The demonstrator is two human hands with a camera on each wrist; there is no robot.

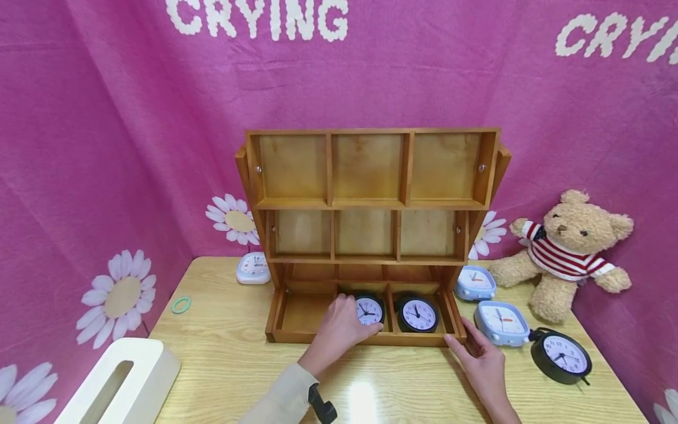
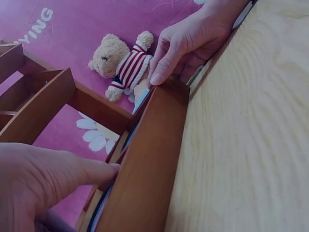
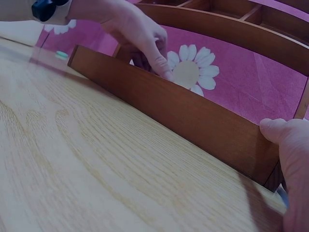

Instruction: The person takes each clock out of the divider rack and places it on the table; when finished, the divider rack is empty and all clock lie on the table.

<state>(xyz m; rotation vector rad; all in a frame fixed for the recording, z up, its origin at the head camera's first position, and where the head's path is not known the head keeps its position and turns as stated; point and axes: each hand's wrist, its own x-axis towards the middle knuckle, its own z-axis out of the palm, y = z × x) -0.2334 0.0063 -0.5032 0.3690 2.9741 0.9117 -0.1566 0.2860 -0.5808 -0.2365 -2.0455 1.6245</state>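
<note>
A three-tier wooden shelf (image 1: pixel 365 204) stands on the table, its tiers divided into compartments. My left hand (image 1: pixel 341 323) reaches into the bottom tier and grips a round black alarm clock (image 1: pixel 369 311) in the middle compartment, thumb at its lower right edge, other fingers over its left side. In the left wrist view that thumb lies just behind the front board (image 2: pixel 149 159). A second round black alarm clock (image 1: pixel 417 314) lies face up in the bottom right compartment. My right hand (image 1: pixel 483 368) holds the shelf's front right corner, thumb on the front, fingers along the side.
Right of the shelf are two blue clocks (image 1: pixel 502 323) (image 1: pixel 475 283), a black alarm clock (image 1: pixel 561 355) and a teddy bear (image 1: pixel 569 247). To the left are a white clock (image 1: pixel 253 268), a green ring (image 1: pixel 181 305) and a white tissue box (image 1: pixel 153 377). A pink curtain (image 1: pixel 159 118) hangs behind.
</note>
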